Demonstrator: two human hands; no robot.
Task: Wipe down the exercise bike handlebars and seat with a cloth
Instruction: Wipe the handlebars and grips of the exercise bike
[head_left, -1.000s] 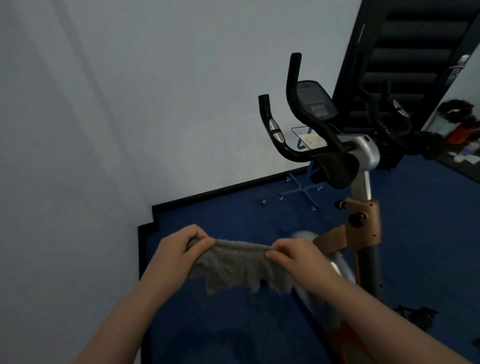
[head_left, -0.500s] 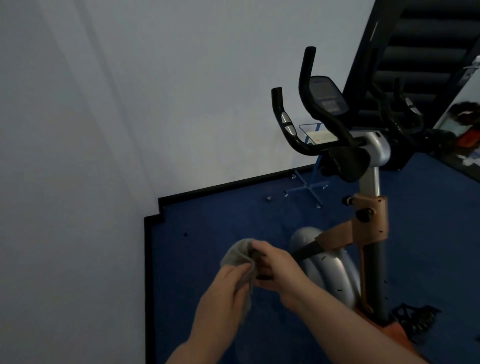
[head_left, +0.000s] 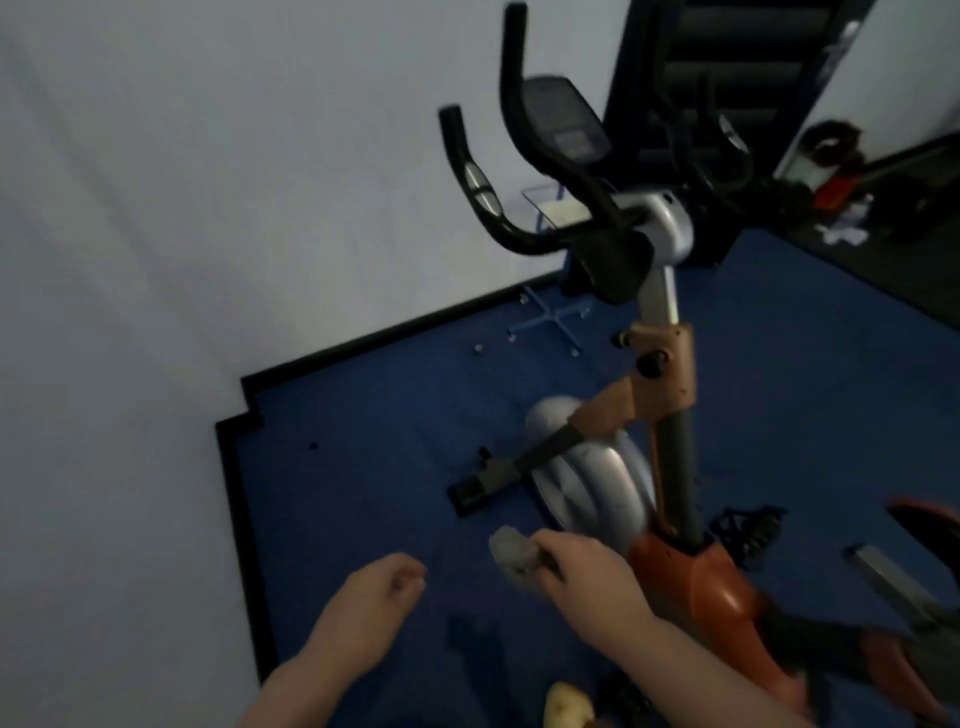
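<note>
At seven o'clock the left hand (head_left: 376, 597) hangs loosely curled, holding nothing. Just right of it, the right hand (head_left: 582, 571) grips the bunched cloth (head_left: 511, 556). The handlebars (head_left: 478, 182) stand well apart toward twelve o'clock, unwiped. Best to raise the cloth there, wrap each grip, and steady the bike with the free hand.

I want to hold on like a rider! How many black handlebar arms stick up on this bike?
2. The near arm curves up on the left, carrying a silver patch. The far arm rises taller, just left of the screen. The dark, blurry bars behind on the right may belong to something else.
</note>
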